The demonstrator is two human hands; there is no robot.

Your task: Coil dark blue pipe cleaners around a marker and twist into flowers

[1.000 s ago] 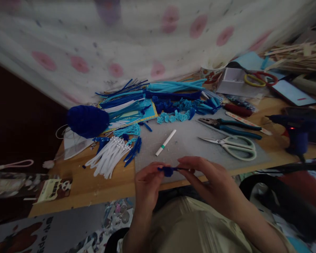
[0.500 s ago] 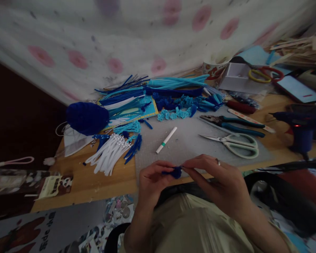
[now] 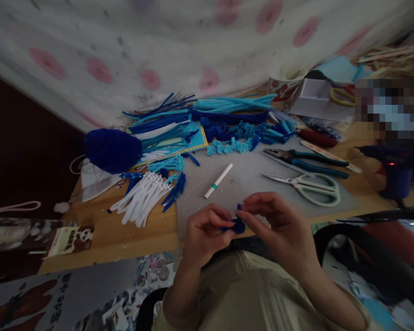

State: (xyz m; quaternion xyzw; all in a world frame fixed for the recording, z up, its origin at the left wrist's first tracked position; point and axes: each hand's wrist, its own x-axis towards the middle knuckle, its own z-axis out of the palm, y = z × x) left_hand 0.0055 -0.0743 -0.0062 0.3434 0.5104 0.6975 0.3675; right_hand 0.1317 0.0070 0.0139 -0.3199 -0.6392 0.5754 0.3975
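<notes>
Between the fingertips of my left hand (image 3: 204,234) is a small curled piece of dark blue pipe cleaner (image 3: 240,226), low over the front edge of the grey mat (image 3: 248,168). My right hand (image 3: 281,225) pinches the end of the same piece with thumb and forefinger, and a blue tip shows above them. Part of the piece is hidden behind the left fingers. A white marker with a green band (image 3: 219,180) lies on the mat beyond my hands. Green-handled scissors (image 3: 319,188) rest to the right, blades pointing left.
Pliers (image 3: 307,161) lie behind the scissors. A blue glue gun (image 3: 396,179) with a red light stands far right. White pipe cleaners with beads (image 3: 140,204) lie left, near a dark blue bundle (image 3: 112,149). Light blue curled pieces (image 3: 231,146) line the mat's back.
My right thumb and forefinger have lifted slightly, and a blue tip now stands up at them. My left hand keeps its hold on the curled piece. The view has shifted slightly.
</notes>
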